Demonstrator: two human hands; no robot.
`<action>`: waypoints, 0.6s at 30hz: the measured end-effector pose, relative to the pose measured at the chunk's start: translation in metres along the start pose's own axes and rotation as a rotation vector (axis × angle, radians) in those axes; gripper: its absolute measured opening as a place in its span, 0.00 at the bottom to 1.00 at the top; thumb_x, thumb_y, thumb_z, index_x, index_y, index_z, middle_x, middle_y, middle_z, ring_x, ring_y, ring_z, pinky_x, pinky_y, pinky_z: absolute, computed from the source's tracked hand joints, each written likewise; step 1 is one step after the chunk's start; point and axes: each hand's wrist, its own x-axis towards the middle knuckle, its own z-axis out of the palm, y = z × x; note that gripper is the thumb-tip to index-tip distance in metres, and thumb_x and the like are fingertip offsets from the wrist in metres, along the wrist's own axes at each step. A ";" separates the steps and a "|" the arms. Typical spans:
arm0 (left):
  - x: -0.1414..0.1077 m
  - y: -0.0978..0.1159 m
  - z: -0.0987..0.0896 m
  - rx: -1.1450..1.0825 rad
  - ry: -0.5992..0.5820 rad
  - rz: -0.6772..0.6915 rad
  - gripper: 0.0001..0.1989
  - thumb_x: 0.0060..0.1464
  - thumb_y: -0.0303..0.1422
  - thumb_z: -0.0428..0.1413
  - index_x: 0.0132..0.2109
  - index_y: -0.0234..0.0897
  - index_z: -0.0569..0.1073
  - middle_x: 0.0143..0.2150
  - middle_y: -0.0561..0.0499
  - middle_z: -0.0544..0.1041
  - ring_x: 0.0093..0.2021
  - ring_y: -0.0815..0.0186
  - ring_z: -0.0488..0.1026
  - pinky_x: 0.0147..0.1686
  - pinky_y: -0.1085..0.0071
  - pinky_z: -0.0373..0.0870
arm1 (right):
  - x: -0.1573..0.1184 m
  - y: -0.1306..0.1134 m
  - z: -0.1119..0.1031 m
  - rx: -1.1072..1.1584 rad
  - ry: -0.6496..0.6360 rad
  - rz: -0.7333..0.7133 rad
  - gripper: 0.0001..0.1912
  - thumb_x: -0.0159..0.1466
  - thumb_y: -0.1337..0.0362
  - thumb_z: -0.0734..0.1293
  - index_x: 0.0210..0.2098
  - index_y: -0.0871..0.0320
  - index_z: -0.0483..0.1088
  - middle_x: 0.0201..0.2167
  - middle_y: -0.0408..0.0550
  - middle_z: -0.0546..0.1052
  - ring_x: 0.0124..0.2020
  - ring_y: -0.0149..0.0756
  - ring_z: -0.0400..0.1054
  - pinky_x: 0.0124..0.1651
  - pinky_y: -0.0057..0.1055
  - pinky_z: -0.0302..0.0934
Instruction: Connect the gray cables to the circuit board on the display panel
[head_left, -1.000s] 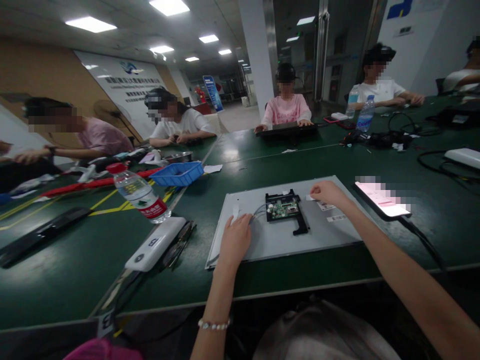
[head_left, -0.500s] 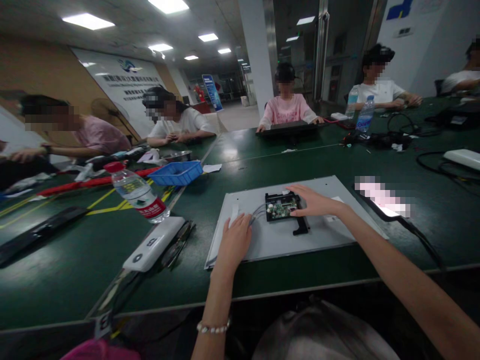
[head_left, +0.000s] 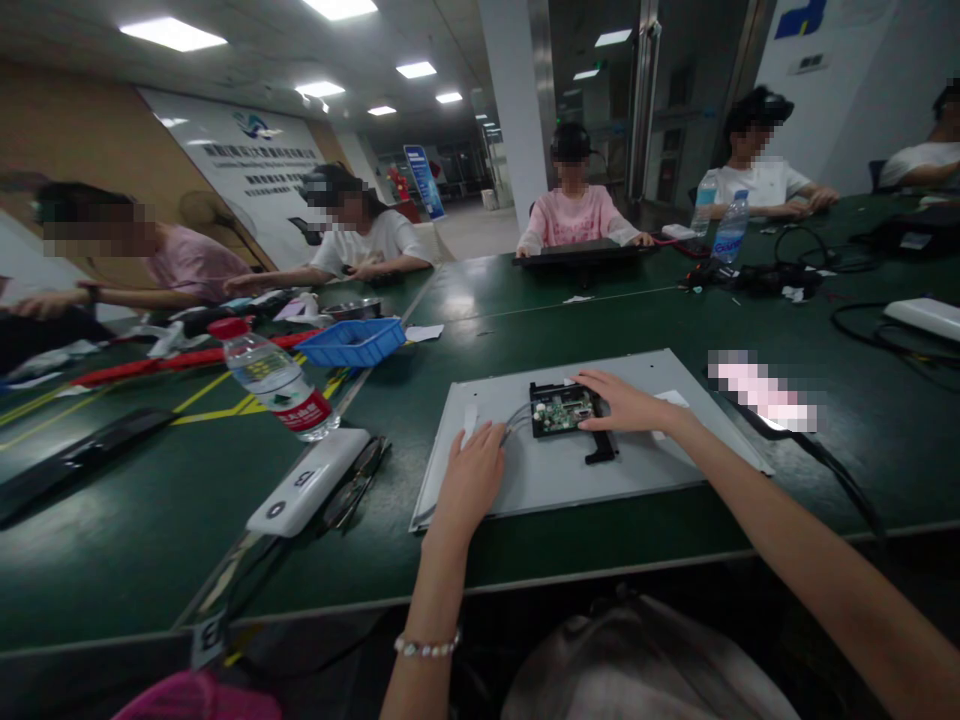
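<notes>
A grey flat panel point(head_left: 540, 490) lies on the table before me. On it sits a black plastic frame point(head_left: 602, 447) holding a green circuit board point(head_left: 562, 411). My right hand point(head_left: 626, 402) grips the frame's right side, fingers at the back edge and thumb near the board's front corner. Thin grey cables point(head_left: 514, 420) run from the board's left side toward my left hand point(head_left: 474, 468). That hand rests on the panel's left part, fingers stretched forward beside the cables; its thumb and underside are partly hidden. A white strip point(head_left: 470, 420) lies just beyond it.
Left of the panel are a white power bank point(head_left: 307, 485), glasses point(head_left: 360, 483) and a water bottle point(head_left: 281, 385). A blue tray point(head_left: 352, 343) stands farther back. To the right lies a lit phone point(head_left: 765, 395) with a cable. Several people sit around the table.
My hands, the frame and the cables hold almost the same places. Across the table at the left, a person in white has stretched an arm out to the left. The view has shifted slightly.
</notes>
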 end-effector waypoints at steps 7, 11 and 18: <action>0.009 0.012 -0.021 -0.009 0.037 0.106 0.20 0.62 0.31 0.44 0.60 0.39 0.60 0.61 0.44 0.66 0.64 0.60 0.58 0.63 0.52 0.46 | 0.000 0.003 0.001 -0.004 -0.011 0.009 0.44 0.57 0.42 0.63 0.66 0.49 0.45 0.68 0.50 0.47 0.67 0.50 0.43 0.64 0.48 0.47; 0.059 0.022 -0.030 -0.081 0.072 0.168 0.20 0.62 0.35 0.44 0.60 0.38 0.62 0.60 0.44 0.67 0.61 0.58 0.61 0.62 0.55 0.50 | 0.002 0.003 0.001 -0.010 0.021 -0.025 0.44 0.56 0.42 0.65 0.66 0.51 0.48 0.67 0.52 0.50 0.66 0.50 0.44 0.64 0.49 0.46; 0.136 0.022 0.000 -0.271 0.101 0.188 0.18 0.59 0.31 0.48 0.56 0.36 0.67 0.55 0.45 0.71 0.56 0.61 0.66 0.57 0.65 0.61 | 0.003 -0.001 0.002 -0.002 0.032 -0.031 0.43 0.56 0.42 0.65 0.65 0.54 0.51 0.67 0.56 0.50 0.66 0.52 0.45 0.64 0.49 0.47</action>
